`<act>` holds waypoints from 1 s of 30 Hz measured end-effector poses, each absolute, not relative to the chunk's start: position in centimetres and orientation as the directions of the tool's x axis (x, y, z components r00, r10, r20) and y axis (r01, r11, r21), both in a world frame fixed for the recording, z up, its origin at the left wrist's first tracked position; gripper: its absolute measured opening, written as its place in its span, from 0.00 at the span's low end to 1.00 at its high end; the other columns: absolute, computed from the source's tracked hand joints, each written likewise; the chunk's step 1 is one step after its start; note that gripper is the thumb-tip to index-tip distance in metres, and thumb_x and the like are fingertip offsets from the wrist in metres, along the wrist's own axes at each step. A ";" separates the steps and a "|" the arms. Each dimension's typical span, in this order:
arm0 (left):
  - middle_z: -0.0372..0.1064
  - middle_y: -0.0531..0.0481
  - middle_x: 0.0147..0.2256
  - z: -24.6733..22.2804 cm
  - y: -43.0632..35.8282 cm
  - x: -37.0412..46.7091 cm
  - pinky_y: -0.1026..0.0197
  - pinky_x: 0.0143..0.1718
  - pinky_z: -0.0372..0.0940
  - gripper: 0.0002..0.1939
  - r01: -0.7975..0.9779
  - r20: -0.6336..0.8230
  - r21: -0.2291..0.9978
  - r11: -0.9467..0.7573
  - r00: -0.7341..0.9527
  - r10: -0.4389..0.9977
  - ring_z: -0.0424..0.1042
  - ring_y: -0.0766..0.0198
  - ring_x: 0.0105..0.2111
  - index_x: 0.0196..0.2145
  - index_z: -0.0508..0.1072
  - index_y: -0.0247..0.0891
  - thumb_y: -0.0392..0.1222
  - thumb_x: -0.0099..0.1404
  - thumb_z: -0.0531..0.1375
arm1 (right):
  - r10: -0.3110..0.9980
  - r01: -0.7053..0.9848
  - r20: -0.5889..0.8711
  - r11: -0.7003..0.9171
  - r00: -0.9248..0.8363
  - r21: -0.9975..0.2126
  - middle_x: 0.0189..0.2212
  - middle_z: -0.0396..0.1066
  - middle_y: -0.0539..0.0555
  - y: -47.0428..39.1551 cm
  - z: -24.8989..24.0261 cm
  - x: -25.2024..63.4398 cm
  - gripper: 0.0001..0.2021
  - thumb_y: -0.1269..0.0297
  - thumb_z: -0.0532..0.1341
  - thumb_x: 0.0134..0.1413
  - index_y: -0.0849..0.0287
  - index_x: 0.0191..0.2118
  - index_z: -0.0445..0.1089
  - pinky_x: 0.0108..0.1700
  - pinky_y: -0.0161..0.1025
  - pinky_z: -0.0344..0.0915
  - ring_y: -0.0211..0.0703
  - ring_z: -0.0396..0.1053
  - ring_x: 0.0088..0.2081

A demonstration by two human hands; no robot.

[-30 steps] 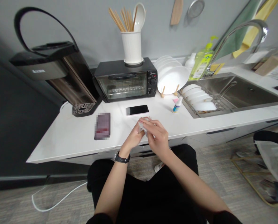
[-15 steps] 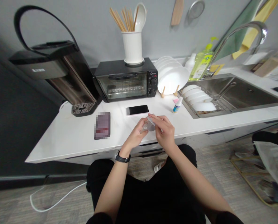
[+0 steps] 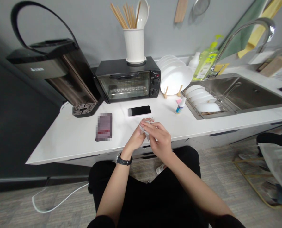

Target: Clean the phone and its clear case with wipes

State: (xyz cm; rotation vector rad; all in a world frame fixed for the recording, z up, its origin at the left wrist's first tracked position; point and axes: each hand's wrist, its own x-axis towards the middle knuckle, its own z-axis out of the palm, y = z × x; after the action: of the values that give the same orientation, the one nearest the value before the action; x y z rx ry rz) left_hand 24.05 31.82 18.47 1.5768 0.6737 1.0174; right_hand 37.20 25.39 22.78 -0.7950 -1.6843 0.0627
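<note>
Over the counter's front edge, both my hands meet around a thin, crumpled, whitish cloth or tissue (image 3: 144, 132). My left hand (image 3: 136, 138), with a black-strapped watch (image 3: 124, 160) on its wrist, holds it from the left, its fingers partly covered. From the right, the fingers of my right hand (image 3: 161, 139) lie across the cloth and press it against the left hand. Whether something clear is inside its folds I cannot tell. Just beyond the hands, a phone (image 3: 139, 110) lies flat with its dark screen up. Farther right stands a small spray bottle (image 3: 180, 105) with a white top.
A blurred purplish item (image 3: 104, 126) lies left on the white counter (image 3: 72, 139). Behind are a drinks dispenser (image 3: 72, 76), a toaster oven (image 3: 128, 85) and racked plates (image 3: 176, 79). To the right, bowls (image 3: 202, 98) sit in the steel sink (image 3: 252, 91).
My right hand has moved left and slightly down, now overlapping my left fingers. The translucent thing between the hands is more covered, and a whitish crumpled edge shows.
</note>
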 end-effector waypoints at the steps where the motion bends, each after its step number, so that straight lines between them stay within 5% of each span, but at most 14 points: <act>1: 0.66 0.42 0.67 18.5 31.8 24.0 0.43 0.75 0.51 0.26 -0.091 0.258 0.965 -0.245 0.475 0.841 0.64 0.50 0.69 0.65 0.67 0.42 0.46 0.71 0.63 | 0.524 0.465 0.849 0.769 -0.066 -0.438 0.58 0.79 0.56 25.5 22.7 37.4 0.30 0.82 0.54 0.67 0.48 0.66 0.70 0.52 0.54 0.78 0.49 0.77 0.54; 6: 0.65 0.44 0.68 17.9 32.1 24.0 0.44 0.75 0.49 0.29 -0.116 0.247 0.969 -0.218 0.479 0.842 0.61 0.50 0.70 0.66 0.68 0.45 0.41 0.68 0.64 | 0.504 0.489 0.858 0.775 -0.097 -0.399 0.58 0.79 0.55 26.8 22.2 39.1 0.30 0.83 0.54 0.66 0.46 0.66 0.70 0.51 0.54 0.79 0.48 0.77 0.56; 16: 0.62 0.47 0.71 17.5 32.6 24.1 0.45 0.76 0.44 0.32 -0.100 0.286 0.957 -0.271 0.472 0.834 0.55 0.49 0.73 0.66 0.68 0.46 0.37 0.64 0.63 | 0.577 0.533 0.815 0.674 0.052 -0.511 0.57 0.80 0.54 27.4 21.7 39.4 0.29 0.82 0.52 0.65 0.47 0.61 0.75 0.50 0.55 0.78 0.49 0.76 0.52; 22: 0.68 0.40 0.66 18.3 31.9 24.1 0.42 0.75 0.54 0.26 -0.083 0.241 0.970 -0.230 0.483 0.842 0.65 0.47 0.68 0.63 0.69 0.41 0.47 0.71 0.63 | 0.568 0.488 0.821 0.732 -0.051 -0.476 0.59 0.78 0.54 25.6 22.5 37.1 0.29 0.80 0.53 0.67 0.46 0.66 0.71 0.53 0.56 0.79 0.50 0.77 0.54; 30: 0.69 0.43 0.64 18.8 31.9 24.5 0.44 0.75 0.55 0.25 -0.114 0.234 0.972 -0.204 0.466 0.853 0.66 0.49 0.68 0.61 0.72 0.42 0.45 0.68 0.65 | 0.489 0.446 0.866 0.801 -0.102 -0.400 0.60 0.78 0.55 26.3 22.3 37.9 0.30 0.81 0.55 0.68 0.46 0.68 0.68 0.53 0.54 0.79 0.48 0.76 0.54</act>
State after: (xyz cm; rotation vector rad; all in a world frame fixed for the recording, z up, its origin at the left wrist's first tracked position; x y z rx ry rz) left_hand 24.45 31.95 18.82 1.5207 0.6738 1.0133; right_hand 37.93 26.35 22.34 -0.7327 -1.7264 0.0430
